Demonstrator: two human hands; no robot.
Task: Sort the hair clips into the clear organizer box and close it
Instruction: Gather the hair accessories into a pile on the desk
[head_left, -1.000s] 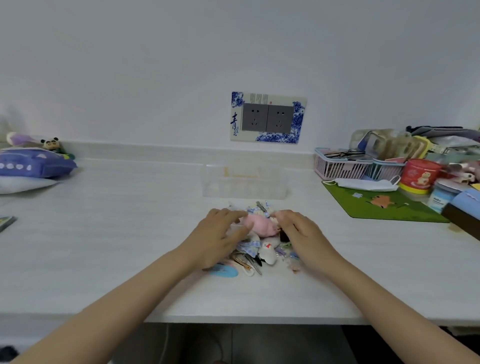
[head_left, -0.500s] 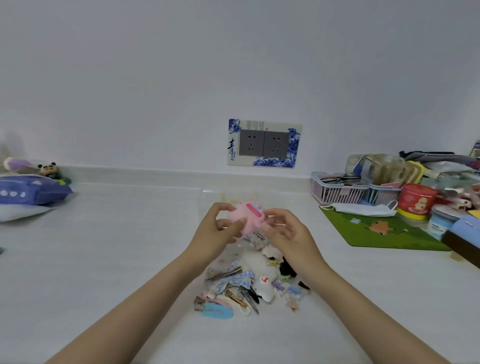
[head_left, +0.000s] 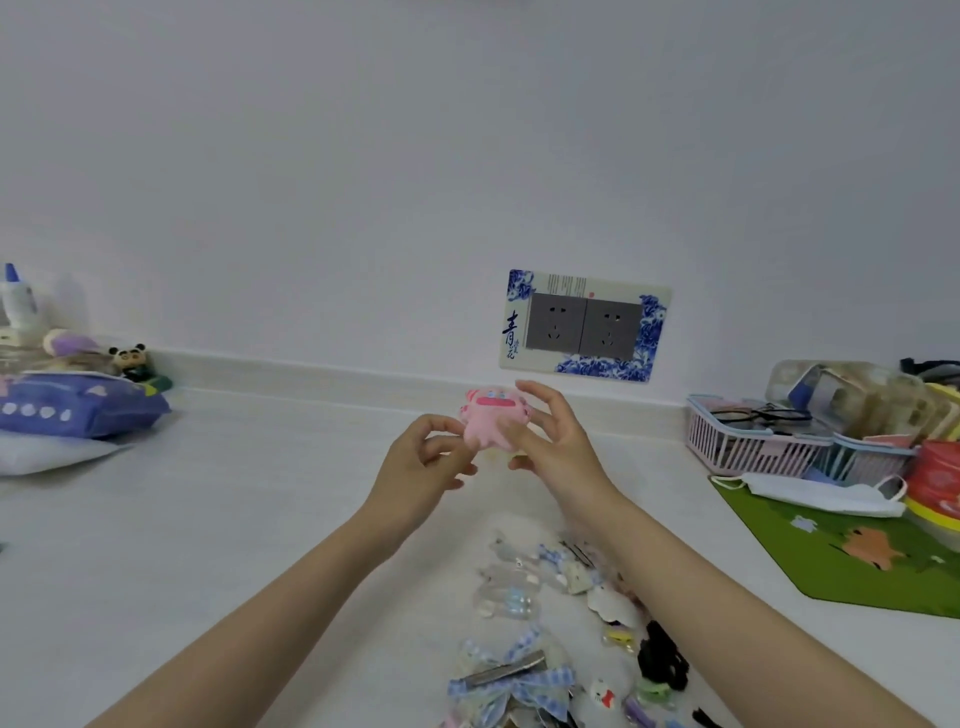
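Above the worktop's back edge, left hand (head_left: 421, 460) and right hand (head_left: 553, 441) both pinch the pink plush clip (head_left: 485, 418). The person should probably locate the organizer box, not discernible here, before letting go.

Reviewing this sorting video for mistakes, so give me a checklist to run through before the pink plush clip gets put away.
1. Grip on the pink plush clip: ok, the left hand and right hand both pinch it above the counter.
2. Clear organizer box located: cannot tell, nothing distinct shows behind the hands.
3. Box lid open: cannot tell.
4. Other clips sorted: not ok, a pile of clips lies on the counter.
5. Side clutter out of the way: ok, the green mat sits off to the right.
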